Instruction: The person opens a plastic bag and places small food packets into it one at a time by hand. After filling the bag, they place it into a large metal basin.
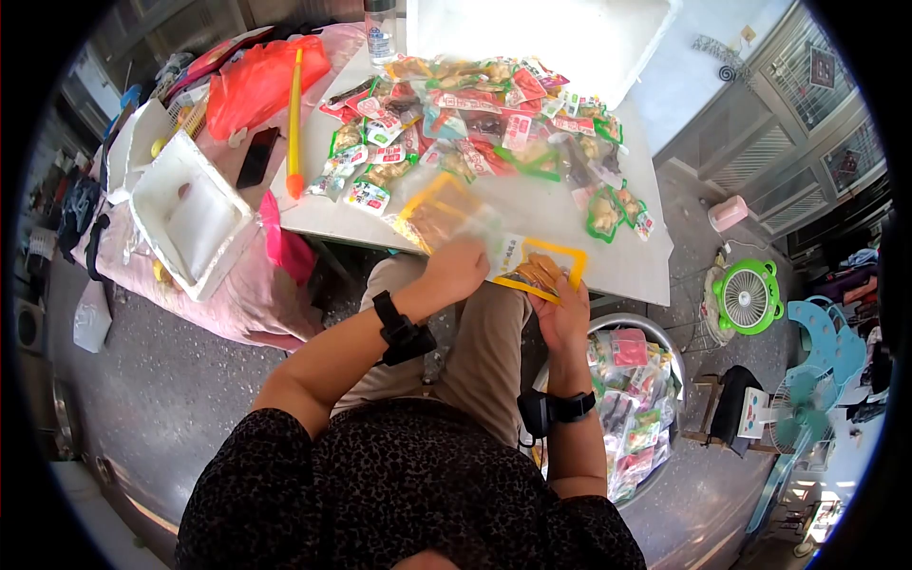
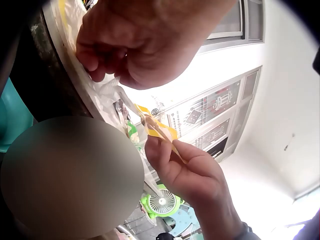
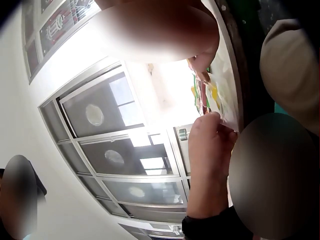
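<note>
My right hand (image 1: pixel 564 318) holds a clear, yellow-edged snack packet (image 1: pixel 543 270) with brown food inside, thumb and fingers pinching its lower right side. The left hand (image 1: pixel 459 270) is curled close to the packet's other end, at the table's front edge. A second yellow-edged packet (image 1: pixel 432 211), blurred, lies just beyond the left knuckles. In the left wrist view, clear plastic (image 2: pixel 107 92) shows at the left fingertips; I cannot tell which packet it belongs to. Past both hands, a heap of colourful snack packets (image 1: pixel 465 100) covers much of the white table (image 1: pixel 632 256).
A large metal basin (image 1: pixel 676 375) of packets stands beside the right leg. At left are a white foam box (image 1: pixel 195 223), a phone (image 1: pixel 257 157) and a yellow stick (image 1: pixel 295 123). A big foam box (image 1: pixel 541 38) is at the table's back. A green fan (image 1: pixel 748 296) stands right.
</note>
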Action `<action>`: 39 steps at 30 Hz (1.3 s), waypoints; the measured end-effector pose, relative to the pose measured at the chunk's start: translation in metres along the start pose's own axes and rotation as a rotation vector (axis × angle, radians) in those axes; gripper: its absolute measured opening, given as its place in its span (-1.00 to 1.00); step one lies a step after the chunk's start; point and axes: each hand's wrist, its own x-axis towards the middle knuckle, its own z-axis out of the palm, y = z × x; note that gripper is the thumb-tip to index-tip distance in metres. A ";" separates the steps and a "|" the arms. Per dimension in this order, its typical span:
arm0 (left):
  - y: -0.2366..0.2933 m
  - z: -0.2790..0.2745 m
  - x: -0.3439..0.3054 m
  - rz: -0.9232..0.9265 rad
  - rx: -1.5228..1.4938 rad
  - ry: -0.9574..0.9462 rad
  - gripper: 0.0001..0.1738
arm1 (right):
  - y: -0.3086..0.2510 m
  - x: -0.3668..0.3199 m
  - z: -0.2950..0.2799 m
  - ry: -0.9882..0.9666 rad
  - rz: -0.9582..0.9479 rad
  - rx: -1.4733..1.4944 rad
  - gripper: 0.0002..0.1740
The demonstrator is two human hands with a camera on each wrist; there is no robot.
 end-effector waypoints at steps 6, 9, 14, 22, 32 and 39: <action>0.009 -0.007 -0.001 0.130 0.108 0.061 -0.91 | 0.021 0.017 0.006 0.048 -0.031 0.164 -0.73; 0.014 -0.009 -0.002 0.183 0.161 0.091 -0.92 | 0.036 0.022 0.019 -0.009 0.003 0.241 -0.73; 0.019 -0.014 -0.007 0.217 0.059 0.143 -0.93 | 0.028 0.014 0.036 -0.117 0.356 0.044 -0.78; 0.012 -0.013 -0.008 0.305 0.123 0.160 -0.89 | 0.027 0.047 0.024 -0.138 0.250 -0.525 -0.93; 0.006 -0.011 -0.008 0.324 0.163 0.149 -0.84 | 0.045 0.070 0.032 -0.099 0.318 -0.153 -0.91; 0.000 -0.020 -0.028 0.442 0.231 0.154 -0.66 | 0.038 0.079 0.000 0.057 -0.048 -0.705 -0.75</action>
